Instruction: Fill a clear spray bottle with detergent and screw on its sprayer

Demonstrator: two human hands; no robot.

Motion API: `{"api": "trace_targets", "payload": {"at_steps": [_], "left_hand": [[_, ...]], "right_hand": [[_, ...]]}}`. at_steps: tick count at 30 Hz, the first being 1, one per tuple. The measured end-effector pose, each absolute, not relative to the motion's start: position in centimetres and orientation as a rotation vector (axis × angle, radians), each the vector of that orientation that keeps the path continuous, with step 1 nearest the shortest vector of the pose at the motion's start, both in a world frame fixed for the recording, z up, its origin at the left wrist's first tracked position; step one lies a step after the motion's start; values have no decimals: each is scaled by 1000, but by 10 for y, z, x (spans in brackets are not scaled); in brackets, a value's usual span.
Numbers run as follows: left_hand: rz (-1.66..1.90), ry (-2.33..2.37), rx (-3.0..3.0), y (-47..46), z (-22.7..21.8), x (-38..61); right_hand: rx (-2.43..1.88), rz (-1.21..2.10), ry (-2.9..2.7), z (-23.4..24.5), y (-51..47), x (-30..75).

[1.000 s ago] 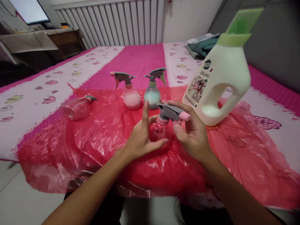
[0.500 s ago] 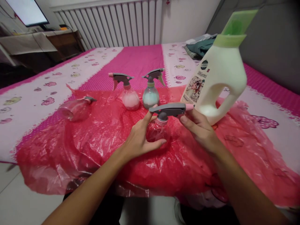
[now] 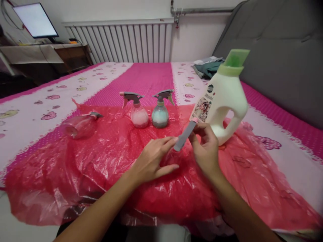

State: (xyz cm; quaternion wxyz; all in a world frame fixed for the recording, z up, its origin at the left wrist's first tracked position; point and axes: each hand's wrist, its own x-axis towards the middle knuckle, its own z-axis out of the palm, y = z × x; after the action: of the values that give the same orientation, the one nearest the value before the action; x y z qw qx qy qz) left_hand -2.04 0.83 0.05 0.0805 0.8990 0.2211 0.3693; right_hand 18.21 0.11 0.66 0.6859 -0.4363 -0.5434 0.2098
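A clear spray bottle (image 3: 185, 135) with a grey spray head and pink nozzle is between my hands, on the red plastic sheet (image 3: 106, 161). My left hand (image 3: 153, 159) curves round its see-through body, thumb and fingers on either side; much of the body is hard to make out against the red. With its fingers pinched at the nozzle and trigger end, my right hand (image 3: 205, 143) grips the spray head. Beyond stand a spray bottle with pinkish contents (image 3: 139, 117) and one with pale blue contents (image 3: 160, 116). Another clear spray bottle (image 3: 78, 126) lies on its side at left.
A big cream detergent jug (image 3: 234, 90) with a green cap stands close by my right hand. The sheet covers part of a pink patterned bed (image 3: 153, 75). Folded clothes (image 3: 208, 69) lie near the grey headboard (image 3: 277, 50). A radiator (image 3: 126, 42) is behind.
The spray head has turned, its nozzle swinging from pointing right to pointing away from me. My right hand has turned with it, while my left stays round the bottle. The camera view has tilted up.
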Motion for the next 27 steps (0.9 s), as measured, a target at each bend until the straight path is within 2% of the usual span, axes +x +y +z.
{"api": "trace_targets", "payload": {"at_steps": [6,12,19,27], "left_hand": [[1145,656,2766,9,-1,-21],[1130,870,2696,7,-4,-20],[1124,867,2748,5,-5,-18],[1099,845,2758,6,-4,-17]], "right_hand": [[-965,512,-1254,7,-5,176],[-919,614,-1417,6,-10,175],[-1032,451,-1428,6,-15,166],[-985,466,-1461,11,-15,171]]}}
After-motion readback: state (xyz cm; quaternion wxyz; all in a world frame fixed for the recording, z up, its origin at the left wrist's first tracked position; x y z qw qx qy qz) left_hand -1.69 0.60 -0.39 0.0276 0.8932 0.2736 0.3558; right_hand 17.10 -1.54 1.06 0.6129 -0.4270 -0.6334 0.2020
